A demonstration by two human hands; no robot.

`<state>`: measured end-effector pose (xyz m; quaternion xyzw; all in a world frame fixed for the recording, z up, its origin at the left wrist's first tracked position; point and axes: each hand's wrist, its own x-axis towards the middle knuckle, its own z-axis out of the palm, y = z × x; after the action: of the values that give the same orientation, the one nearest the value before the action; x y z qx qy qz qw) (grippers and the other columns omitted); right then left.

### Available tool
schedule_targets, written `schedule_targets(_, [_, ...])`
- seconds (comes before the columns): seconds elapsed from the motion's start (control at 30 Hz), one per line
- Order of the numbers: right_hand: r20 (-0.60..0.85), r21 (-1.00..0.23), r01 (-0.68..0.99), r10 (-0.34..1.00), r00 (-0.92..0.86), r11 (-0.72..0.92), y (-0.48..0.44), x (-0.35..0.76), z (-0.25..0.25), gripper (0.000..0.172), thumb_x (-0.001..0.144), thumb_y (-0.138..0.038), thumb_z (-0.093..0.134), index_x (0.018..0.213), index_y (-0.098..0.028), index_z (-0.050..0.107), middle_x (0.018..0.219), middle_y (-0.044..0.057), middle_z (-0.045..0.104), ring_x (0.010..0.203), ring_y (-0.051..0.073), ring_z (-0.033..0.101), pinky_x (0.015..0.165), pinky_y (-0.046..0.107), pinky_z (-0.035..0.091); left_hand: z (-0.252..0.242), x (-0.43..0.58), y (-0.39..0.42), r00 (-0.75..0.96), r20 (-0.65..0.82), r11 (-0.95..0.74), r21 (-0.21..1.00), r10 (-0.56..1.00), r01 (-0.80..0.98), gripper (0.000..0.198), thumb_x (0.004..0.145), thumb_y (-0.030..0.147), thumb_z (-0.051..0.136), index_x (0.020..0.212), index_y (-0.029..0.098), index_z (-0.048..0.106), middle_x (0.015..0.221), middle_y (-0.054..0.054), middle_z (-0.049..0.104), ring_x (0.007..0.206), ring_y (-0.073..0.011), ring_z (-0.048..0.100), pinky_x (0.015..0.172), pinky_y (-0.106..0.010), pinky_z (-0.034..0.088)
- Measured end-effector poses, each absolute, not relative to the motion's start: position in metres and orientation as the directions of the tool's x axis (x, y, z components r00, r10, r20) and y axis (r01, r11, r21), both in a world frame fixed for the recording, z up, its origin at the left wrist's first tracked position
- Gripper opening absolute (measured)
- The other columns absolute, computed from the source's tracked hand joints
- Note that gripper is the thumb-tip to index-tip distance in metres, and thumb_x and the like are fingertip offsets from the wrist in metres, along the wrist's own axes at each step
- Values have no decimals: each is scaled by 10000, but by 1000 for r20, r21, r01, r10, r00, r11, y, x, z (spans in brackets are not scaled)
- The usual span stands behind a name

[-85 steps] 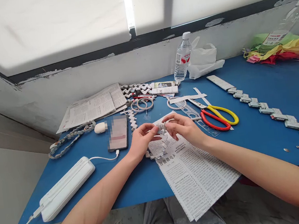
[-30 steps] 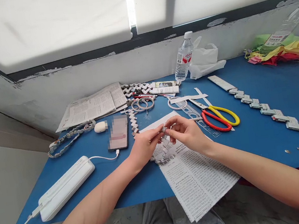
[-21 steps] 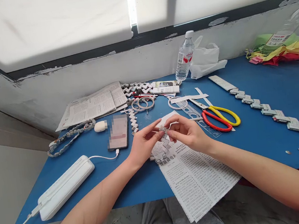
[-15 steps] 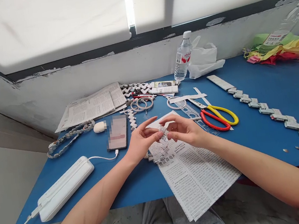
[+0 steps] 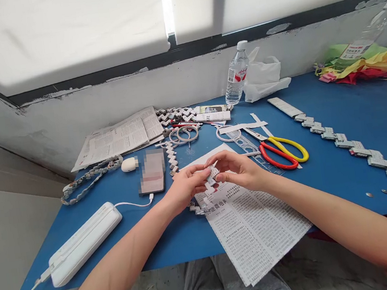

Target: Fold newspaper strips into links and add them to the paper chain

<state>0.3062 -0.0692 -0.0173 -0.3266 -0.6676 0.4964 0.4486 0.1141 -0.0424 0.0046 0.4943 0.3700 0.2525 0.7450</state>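
Between my hands is the end of a folded newspaper chain (image 5: 213, 176), a zigzag of small printed paper links. My left hand (image 5: 187, 183) pinches it with thumb and fingers from the left. From the right, my right hand (image 5: 234, 170) closes thumb and fingertips on the same end. Part of the chain trails below my left hand to the table, and my left hand hides some of it. Under both hands lies a newspaper sheet (image 5: 257, 231), its lower corner hanging over the table edge.
Scissors (image 5: 279, 153) with red and yellow handles lie right of my hands beside a clear stencil ruler. A phone (image 5: 151, 171) and a white power bank (image 5: 85, 243) are at left. Behind stand a water bottle (image 5: 237, 76) and newspapers (image 5: 118, 137). Another folded chain (image 5: 341, 141) stretches along the right.
My left fingers have curled closer around the chain end, and the held piece has turned and dipped slightly. My right fingers have shifted a little left over it.
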Motion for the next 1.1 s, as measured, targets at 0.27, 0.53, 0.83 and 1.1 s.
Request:
schedule_targets(0.27, [306, -938, 71, 904, -298, 341, -71, 308, -9, 299, 770, -305, 728, 1024, -217, 598, 936, 47, 629, 754, 160, 605, 708, 349, 556, 3, 114, -43, 631, -309, 390, 921, 712, 10, 346, 686, 458, 765, 831, 172, 634, 674, -23, 677, 668, -157, 659, 597, -242, 420])
schedule_targets(0.53, [318, -930, 72, 889, -330, 360, -73, 311, -3, 279, 728, -216, 736, 985, -201, 627, 948, 59, 653, 792, 175, 637, 674, 329, 571, 8, 111, -42, 656, -311, 301, 944, 688, 132, 278, 717, 401, 749, 838, 167, 657, 681, -27, 707, 587, -114, 615, 531, -219, 352])
schedule_targets(0.83, [305, -875, 192, 813, -496, 445, -70, 310, 3, 238, 736, -264, 741, 944, -194, 649, 923, 59, 635, 853, 175, 601, 648, 282, 570, 12, 111, -42, 652, -352, 311, 933, 672, 183, 262, 675, 347, 784, 781, 149, 649, 652, -20, 697, 601, -126, 618, 611, -245, 431])
schedule_targets(1.1, [310, -851, 233, 808, -501, 471, -70, 313, 4, 168, 737, -247, 731, 855, -167, 641, 840, 48, 636, 723, 141, 606, 580, 254, 556, 17, 111, -39, 699, -342, 232, 940, 627, 252, 255, 682, 365, 776, 725, 150, 647, 604, -15, 687, 589, -111, 604, 573, -220, 401])
